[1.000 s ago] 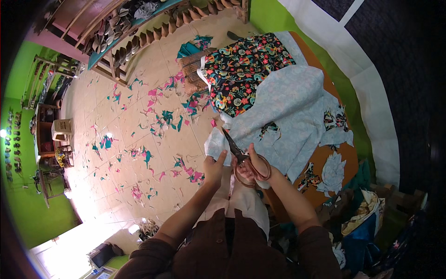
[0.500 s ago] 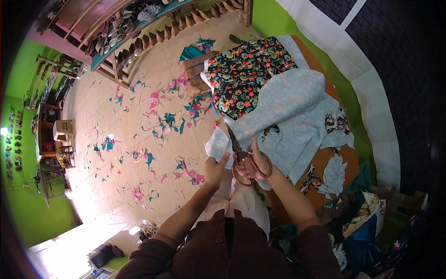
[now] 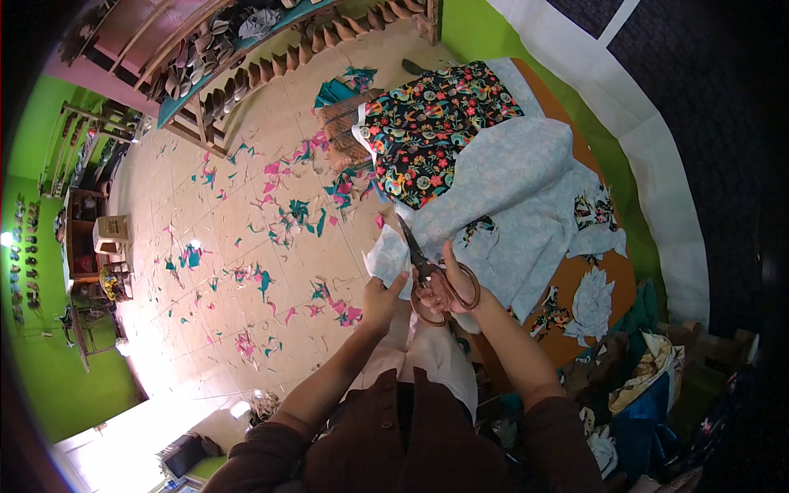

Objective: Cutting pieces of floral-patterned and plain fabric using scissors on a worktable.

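The left hand (image 3: pixel 382 302) pinches a small pale piece (image 3: pixel 386 253) between thumb and fingers; the piece stands out just beyond that hand. The right hand (image 3: pixel 444 292) is wrapped around the scissors (image 3: pixel 417 251), its fingers at the handle loops, the blades pointing forward beside the piece. Whether the blades touch it, I cannot tell.

Cutting looks partly done: to the right of the right hand, on the table (image 3: pixel 622 283), lie a stack of pale pieces (image 3: pixel 590 306) and dark floral bits (image 3: pixel 552 316). Ahead of both hands, the floral cloth (image 3: pixel 448 123) remains one broad sheet, part of it pale side up, so much seems uncut. Well left of the left hand, pink and teal scraps (image 3: pixel 296 214) litter the floor (image 3: pixel 246 193).
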The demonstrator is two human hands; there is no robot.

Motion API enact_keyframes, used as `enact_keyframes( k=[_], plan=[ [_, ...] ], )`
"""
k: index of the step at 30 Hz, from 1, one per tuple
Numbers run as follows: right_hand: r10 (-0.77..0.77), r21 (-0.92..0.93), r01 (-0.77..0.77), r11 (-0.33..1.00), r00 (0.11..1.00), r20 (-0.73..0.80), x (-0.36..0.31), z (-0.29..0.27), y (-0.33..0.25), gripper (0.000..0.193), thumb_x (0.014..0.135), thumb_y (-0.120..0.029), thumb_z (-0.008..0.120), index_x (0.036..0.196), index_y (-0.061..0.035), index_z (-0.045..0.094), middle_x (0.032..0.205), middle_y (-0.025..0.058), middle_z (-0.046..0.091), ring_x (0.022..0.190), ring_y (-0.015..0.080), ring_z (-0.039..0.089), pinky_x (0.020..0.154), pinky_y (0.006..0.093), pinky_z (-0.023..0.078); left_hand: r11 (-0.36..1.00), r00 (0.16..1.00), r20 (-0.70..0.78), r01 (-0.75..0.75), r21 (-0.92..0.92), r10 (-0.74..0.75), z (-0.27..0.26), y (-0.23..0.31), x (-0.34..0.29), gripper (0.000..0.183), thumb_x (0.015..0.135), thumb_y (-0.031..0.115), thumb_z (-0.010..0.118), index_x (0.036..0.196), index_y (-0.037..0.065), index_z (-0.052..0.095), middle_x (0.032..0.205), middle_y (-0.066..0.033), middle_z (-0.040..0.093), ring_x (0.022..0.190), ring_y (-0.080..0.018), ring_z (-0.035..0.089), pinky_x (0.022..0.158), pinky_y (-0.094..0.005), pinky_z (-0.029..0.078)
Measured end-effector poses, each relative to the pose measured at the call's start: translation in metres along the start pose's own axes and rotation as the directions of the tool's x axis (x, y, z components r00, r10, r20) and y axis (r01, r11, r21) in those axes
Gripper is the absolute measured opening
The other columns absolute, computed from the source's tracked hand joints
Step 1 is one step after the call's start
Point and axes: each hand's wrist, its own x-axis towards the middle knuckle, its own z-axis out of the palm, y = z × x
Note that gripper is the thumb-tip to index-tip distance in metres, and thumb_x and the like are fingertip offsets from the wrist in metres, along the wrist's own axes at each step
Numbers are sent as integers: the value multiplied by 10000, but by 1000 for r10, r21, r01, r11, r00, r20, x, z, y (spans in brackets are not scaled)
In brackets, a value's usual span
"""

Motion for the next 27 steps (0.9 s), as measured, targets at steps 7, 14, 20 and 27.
enact_keyframes(
  k=[7,14,20,27],
  plan=[
    [30,-205,-1,979,990,138,0,-22,-4,857,580,-815,179,884,-75,486,577,16,388,439,87,299,377,189,199,999,999,19,42,25,-42,-3,7,-2,243,784,145,571,968,-12,549,844,-37,588,747,-93,536,674,-228,415],
    [-10,8,8,1000,985,172,-3,-8,-10,922,585,-819,142,953,-38,464,604,2,375,476,76,314,404,188,244,998,994,108,6,60,-12,-8,-3,-8,267,771,158,584,974,-10,543,858,-41,583,734,-91,529,647,-227,414],
    [-65,-45,81,996,957,283,-11,-2,-25,889,599,-815,155,954,-61,466,622,-11,369,477,73,297,413,195,235,988,988,49,145,51,-147,-21,-12,-11,258,774,101,569,1003,0,507,909,-41,564,820,-115,526,711,-245,412],
    [-333,18,332,943,943,21,-23,-9,-9,580,795,-599,290,969,-76,470,781,69,521,529,114,403,438,230,315,973,951,297,-17,-231,87,-15,39,-9,509,736,47,592,1166,18,322,1069,-71,472,962,-134,469,759,-254,402]
  ],
)
